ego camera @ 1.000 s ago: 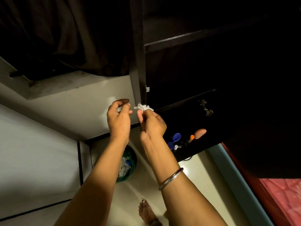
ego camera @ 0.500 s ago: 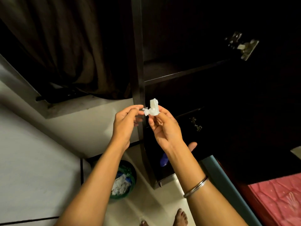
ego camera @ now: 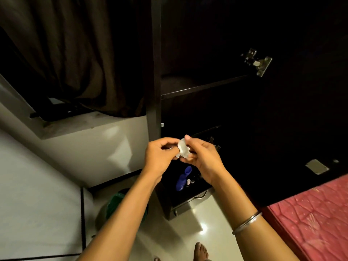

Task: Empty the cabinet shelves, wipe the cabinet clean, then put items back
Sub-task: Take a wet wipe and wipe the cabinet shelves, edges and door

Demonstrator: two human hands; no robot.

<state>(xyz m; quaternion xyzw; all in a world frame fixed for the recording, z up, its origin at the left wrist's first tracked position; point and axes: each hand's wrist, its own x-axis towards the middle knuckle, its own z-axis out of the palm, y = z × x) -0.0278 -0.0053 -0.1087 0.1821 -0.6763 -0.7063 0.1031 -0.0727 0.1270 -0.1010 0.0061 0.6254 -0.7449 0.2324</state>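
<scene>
A small crumpled white wipe (ego camera: pixel 183 150) is held between both hands in front of the open dark cabinet (ego camera: pixel 156 72). My left hand (ego camera: pixel 160 157) pinches its left edge. My right hand (ego camera: pixel 203 155) curls round it, thumb on top. The cabinet's upper shelf (ego camera: pixel 203 87) looks bare and dark. On the lowest shelf stand a blue bottle (ego camera: pixel 183 178) and small vials (ego camera: pixel 190 181), partly hidden by my right wrist.
A green-lined bin (ego camera: pixel 116 202) stands on the floor under my left forearm. A brown curtain (ego camera: pixel 75 53) hangs at the left above a ledge (ego camera: pixel 84 127). A red mattress (ego camera: pixel 316 213) lies at the lower right. The open door carries hinges (ego camera: pixel 258 62). My foot (ego camera: pixel 200 251) is below.
The hands have drawn closer together and are bunching the wipe, which was held up more loosely before. The view has shifted a little, showing the lower shelf items again.
</scene>
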